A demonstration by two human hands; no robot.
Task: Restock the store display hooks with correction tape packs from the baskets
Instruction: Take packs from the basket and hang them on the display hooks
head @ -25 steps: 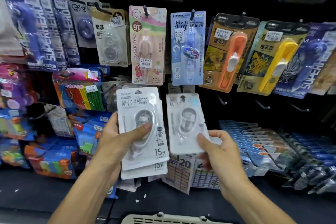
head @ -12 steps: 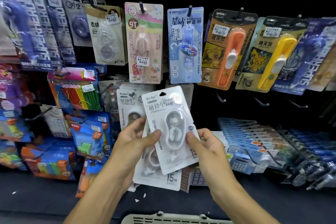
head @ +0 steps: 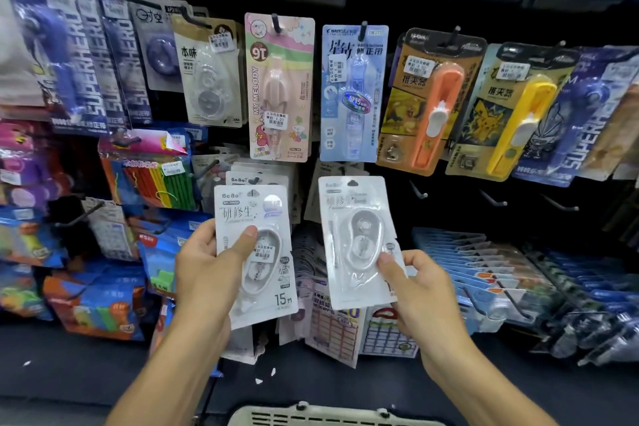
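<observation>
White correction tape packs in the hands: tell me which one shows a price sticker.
The white correction tape pack in the left hand; the right hand's pack shows none.

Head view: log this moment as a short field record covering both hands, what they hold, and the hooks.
left hand: grips white 15 m correction tape pack, thumb on its blister
right hand: pinches second white correction tape pack at its lower right edge
pack positions: apart, side by side, both upright
bare hooks: three, right of the held packs
basket rim: bottom edge of view
</observation>
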